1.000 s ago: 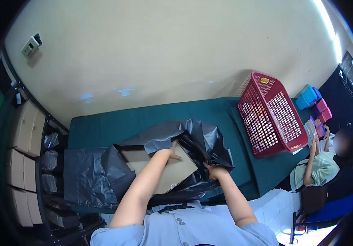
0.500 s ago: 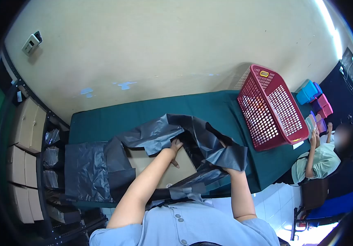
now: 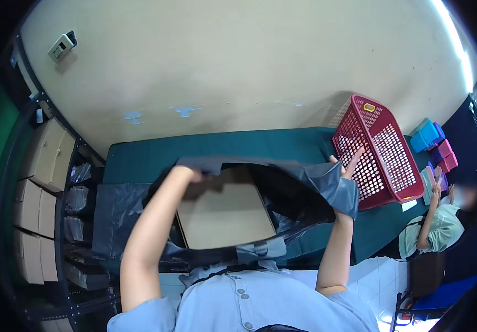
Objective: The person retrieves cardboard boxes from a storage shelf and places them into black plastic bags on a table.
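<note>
A black plastic bag point(image 3: 316, 180) is spread wide over the green-covered table, its mouth facing me. Inside its opening lies a flat beige cardboard box point(image 3: 224, 213). My left hand point(image 3: 193, 175) is at the bag's upper left rim; its fingers are blurred and partly behind the plastic. At the right end of the bag, my right hand point(image 3: 349, 169) is inside the plastic, which wraps its wrist, and its fingers stick out spread apart.
A tall red perforated basket point(image 3: 379, 157) stands at the right of the table point(image 3: 194, 144). Beyond it are blue and pink containers point(image 3: 426, 135) and a seated person point(image 3: 435, 227). Shelves with cardboard boxes point(image 3: 39, 205) line the left side.
My left hand has moved left from the box to the bag's rim. My right hand has moved right and up, its fingers now showing. The bag's opening is stretched wider, exposing more of the box.
</note>
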`<state>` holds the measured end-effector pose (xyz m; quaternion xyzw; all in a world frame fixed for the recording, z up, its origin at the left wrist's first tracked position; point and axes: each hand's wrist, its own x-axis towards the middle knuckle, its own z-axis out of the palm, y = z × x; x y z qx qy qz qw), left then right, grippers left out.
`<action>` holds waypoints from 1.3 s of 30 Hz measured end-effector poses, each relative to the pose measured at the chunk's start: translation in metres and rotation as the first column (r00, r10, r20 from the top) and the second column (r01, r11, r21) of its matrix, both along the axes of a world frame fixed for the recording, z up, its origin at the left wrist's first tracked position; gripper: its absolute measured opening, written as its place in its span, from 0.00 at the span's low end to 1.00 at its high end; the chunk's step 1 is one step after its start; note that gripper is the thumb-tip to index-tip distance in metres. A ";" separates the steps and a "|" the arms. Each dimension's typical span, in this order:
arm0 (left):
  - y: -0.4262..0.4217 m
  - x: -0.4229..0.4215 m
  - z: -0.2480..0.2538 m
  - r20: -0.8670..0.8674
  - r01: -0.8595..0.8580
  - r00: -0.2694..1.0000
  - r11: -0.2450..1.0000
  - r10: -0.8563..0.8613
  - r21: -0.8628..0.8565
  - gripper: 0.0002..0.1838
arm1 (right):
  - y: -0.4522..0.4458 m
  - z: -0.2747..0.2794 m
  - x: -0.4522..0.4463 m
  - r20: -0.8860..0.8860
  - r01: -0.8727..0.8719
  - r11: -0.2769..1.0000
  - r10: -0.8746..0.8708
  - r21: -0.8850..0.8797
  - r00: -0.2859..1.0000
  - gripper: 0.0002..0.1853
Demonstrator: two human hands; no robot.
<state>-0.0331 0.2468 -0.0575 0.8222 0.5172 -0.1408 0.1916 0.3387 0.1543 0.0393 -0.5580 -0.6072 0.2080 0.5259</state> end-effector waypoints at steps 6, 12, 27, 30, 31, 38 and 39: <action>-0.028 -0.023 0.079 -0.082 -0.346 0.864 0.703 0.497 0.621 0.52 | 0.007 -0.011 0.016 0.597 0.017 0.990 0.070 -0.138 0.799 0.46; -0.025 -0.036 0.074 0.296 -0.661 0.750 0.663 0.592 0.351 0.47 | 0.006 -0.015 0.056 0.572 -0.035 0.999 0.036 -0.013 0.819 0.25; -0.012 -0.005 0.060 0.396 -0.501 0.863 0.616 0.312 0.608 0.08 | 0.061 -0.032 -0.165 0.319 -0.456 0.522 0.834 -0.720 0.451 0.32; -0.017 -0.008 0.057 0.426 -0.456 0.887 0.497 0.181 0.738 0.07 | 0.111 -0.119 -0.209 0.442 -0.407 0.587 0.804 -0.700 0.398 0.36; -0.019 -0.008 0.056 0.486 -0.513 0.853 0.482 0.193 0.710 0.06 | 0.121 -0.137 -0.218 0.491 -0.429 0.614 0.789 -0.663 0.370 0.36; -0.020 -0.030 0.064 0.477 -0.461 0.876 0.415 0.072 0.784 0.08 | 0.120 -0.188 -0.229 0.510 -0.499 0.541 0.834 -0.677 0.212 0.37; -0.022 -0.033 0.074 0.459 -0.436 0.887 0.397 0.042 0.808 0.08 | 0.124 -0.200 -0.224 0.513 -0.496 0.541 0.833 -0.680 0.205 0.37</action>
